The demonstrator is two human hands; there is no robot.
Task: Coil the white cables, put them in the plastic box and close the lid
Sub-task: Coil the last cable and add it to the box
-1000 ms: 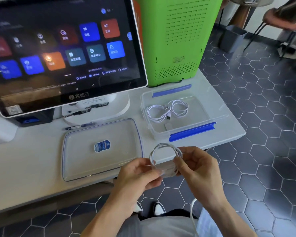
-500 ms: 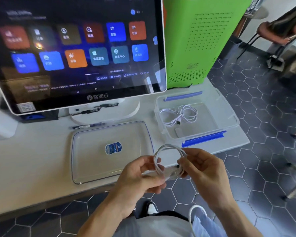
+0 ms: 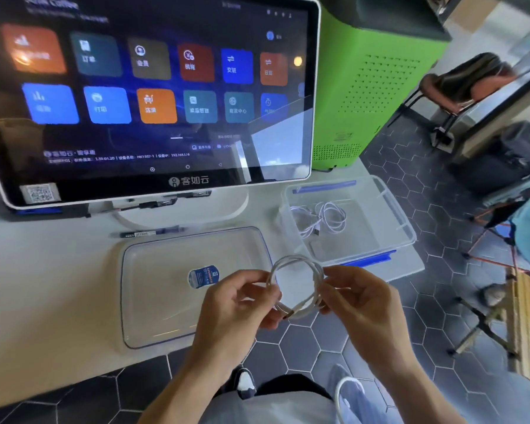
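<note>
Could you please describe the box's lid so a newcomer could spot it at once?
Start at the large touchscreen monitor on the white counter. In front of its stand lies the clear rectangular plastic lid, flat. Unlike the open clear plastic box to its right, it bears a blue oval sticker.

White cable coil (image 3: pixel 294 286) held above lid (image 3: pixel 165 289); second cable (image 3: pixel 324 220) lies inside open box (image 3: pixel 404 228).

Both hands held a white cable coil (image 3: pixel 295 286) above the tabletop (image 3: pixel 49 289) edge: the left hand (image 3: pixel 236 307) pinched its nine o'clock side, the right hand (image 3: pixel 358 304) its three o'clock side. At ten o'clock of the coil lay the clear lid (image 3: pixel 172 286). At one o'clock stood the open plastic box (image 3: pixel 389 215), another coiled cable (image 3: pixel 324 218) inside.
</note>
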